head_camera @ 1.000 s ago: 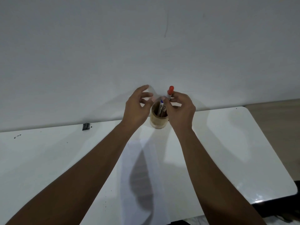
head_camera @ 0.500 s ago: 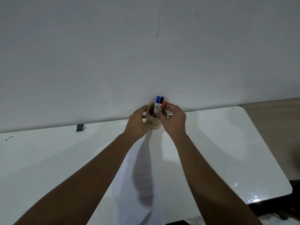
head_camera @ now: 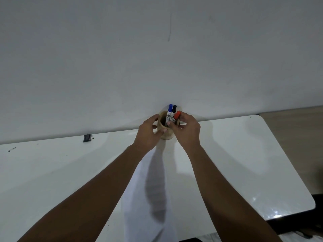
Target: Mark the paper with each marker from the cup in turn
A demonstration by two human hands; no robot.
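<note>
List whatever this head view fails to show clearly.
- Paper: any marks, shadowed and cut by the bottom edge.
- Cup: sides covered by left hand and right hand.
- Marker label print: too small.
- Red marker: barrel hidden by the right hand.

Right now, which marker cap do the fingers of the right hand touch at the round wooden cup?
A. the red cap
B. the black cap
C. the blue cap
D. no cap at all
A: the right hand has its fingertips on the red-capped marker, while the blue-capped marker and the black-capped marker stand free in the round wooden cup, which the left hand steadies.
</note>
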